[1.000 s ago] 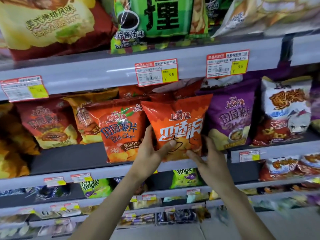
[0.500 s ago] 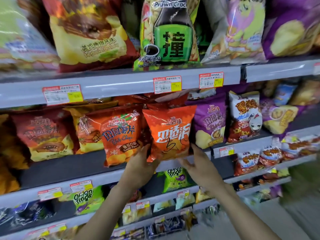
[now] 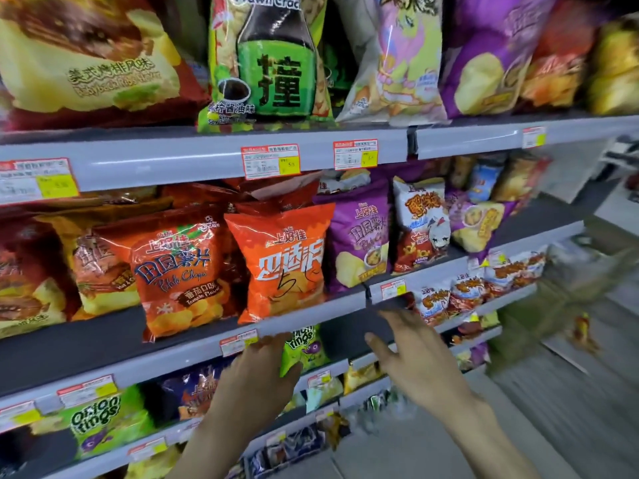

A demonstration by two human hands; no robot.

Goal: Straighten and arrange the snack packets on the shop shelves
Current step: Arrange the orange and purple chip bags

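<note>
The orange chip bag point(image 3: 283, 267) stands up on the middle shelf point(image 3: 311, 311), right at the front edge. It sits between a red tomato chip bag point(image 3: 179, 271) on its L & a purple chip bag point(image 3: 359, 236) on its R. Its R side is just beside the purple one, maybe touching, can't tell. It looks about straight, top leaning a tiny bit.

No hand has hold of it. The left hand point(image 3: 256, 378) is under the shelf edge, straight below the bag, w/ fingers loosely bent & nothing in them. The tips are near the edge by a price tag point(image 3: 238, 342); touching or not, can't tell. The right hand point(image 3: 411, 357) is lower & off to the R, under the purple bag, w/ fingers spread wide & nothing in it. So the bag is up above both hands, w/ the shelf edge in between.

How the bag will prob. feel: very light, puffy, full of air. The skin is shiny & crinkly, so it can slip. The chips inside are thin & snap easy, so no hard squeeze in the middle.

Best spots to hold, I think: both side edges low down, one hand each side, or the flat sealed strip at the top. Soft push, small turns. A puffy bag tips over easy, esp. at the front edge, so it could fall fwd off the shelf if bumped.
</note>
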